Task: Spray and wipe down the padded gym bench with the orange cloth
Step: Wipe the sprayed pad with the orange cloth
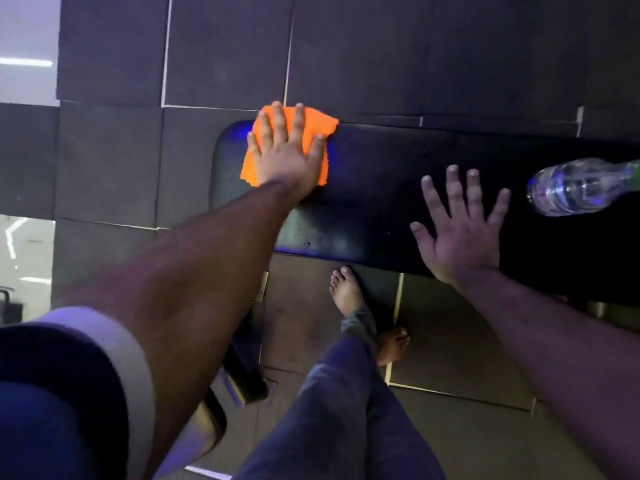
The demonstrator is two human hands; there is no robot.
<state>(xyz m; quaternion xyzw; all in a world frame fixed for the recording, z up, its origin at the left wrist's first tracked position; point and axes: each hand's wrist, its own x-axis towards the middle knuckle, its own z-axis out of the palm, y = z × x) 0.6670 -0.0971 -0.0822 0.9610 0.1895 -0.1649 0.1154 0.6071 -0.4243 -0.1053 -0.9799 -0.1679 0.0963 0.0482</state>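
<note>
A black padded gym bench (374,188) runs from the middle of the view to the right edge. The orange cloth (313,124) lies flat on its left end, near the far edge. My left hand (287,150) presses down on the cloth with its fingers spread. My right hand (460,226) hovers over the bench's near edge, palm down, fingers apart, holding nothing. A clear plastic bottle (578,188) with a green top lies on its side on the bench, to the right of my right hand.
Dark square floor mats (225,50) surround the bench, with pale seams between them. My bare feet (346,289) stand on the floor close to the bench's near side. A metal bench leg (239,375) slants down at the lower left. Glossy pale flooring (27,46) shows at the far left.
</note>
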